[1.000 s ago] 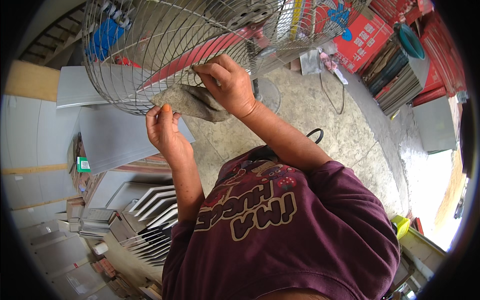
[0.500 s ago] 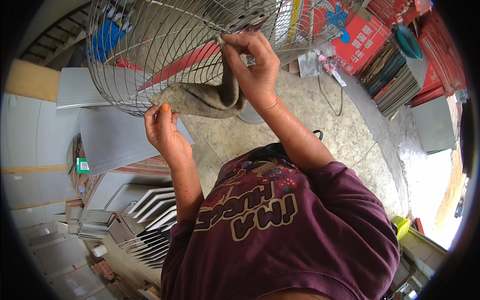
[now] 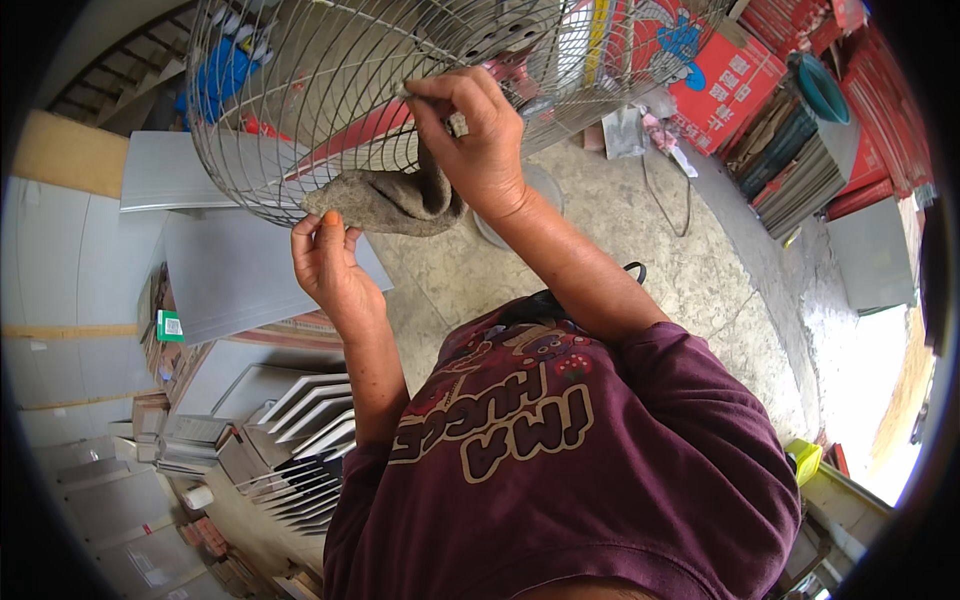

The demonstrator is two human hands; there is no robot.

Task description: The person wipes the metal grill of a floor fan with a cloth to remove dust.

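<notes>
A dirty grey-brown cloth hangs in a folded loop between my two hands, just on the near side of a large fan's wire guard. My left hand pinches the cloth's left corner between thumb and fingers, close to the guard's lower rim. Higher up and to the right, my right hand is closed in a pinch on the cloth's other end, in front of the wires. Behind the guard, a red fan blade shows. My right hand hides part of the cloth and some wires.
Grey flat panels lean at the left, beside a rack of upright white-edged boards. A round fan base stands on the concrete floor. Red cartons and a teal basin are at the far right.
My right hand has moved left and slightly down, nearer my left hand, with its end of the cloth. The cloth's loop has narrowed. My left hand has hardly shifted.
</notes>
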